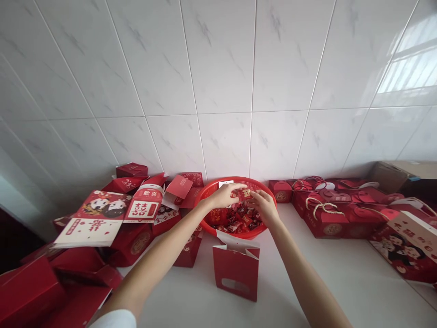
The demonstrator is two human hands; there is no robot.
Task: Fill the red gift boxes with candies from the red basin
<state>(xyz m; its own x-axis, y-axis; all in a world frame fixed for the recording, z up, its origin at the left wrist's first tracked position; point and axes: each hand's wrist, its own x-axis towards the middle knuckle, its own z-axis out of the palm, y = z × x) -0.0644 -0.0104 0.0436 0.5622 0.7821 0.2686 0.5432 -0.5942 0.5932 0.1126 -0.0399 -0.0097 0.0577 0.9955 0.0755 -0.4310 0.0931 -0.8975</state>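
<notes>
My left hand reaches over a red plastic basket, its thumb and fingers apart. Opposite it, my right hand pinches the edge of a small red-and-gold packet, held above the basket. Beneath both hands lie many small red-wrapped candies, partly hidden by the fingers. In front of the basket a red paper gift box stands upright with its top flaps open and an oval window low on its near side. What is inside that box is hidden.
Red gift boxes, some with cartoon couples, crowd the left, including a box with white lettering panel. Closed red boxes with rope handles stand at right. A cardboard carton sits behind them. White tiled wall rises behind the white tabletop.
</notes>
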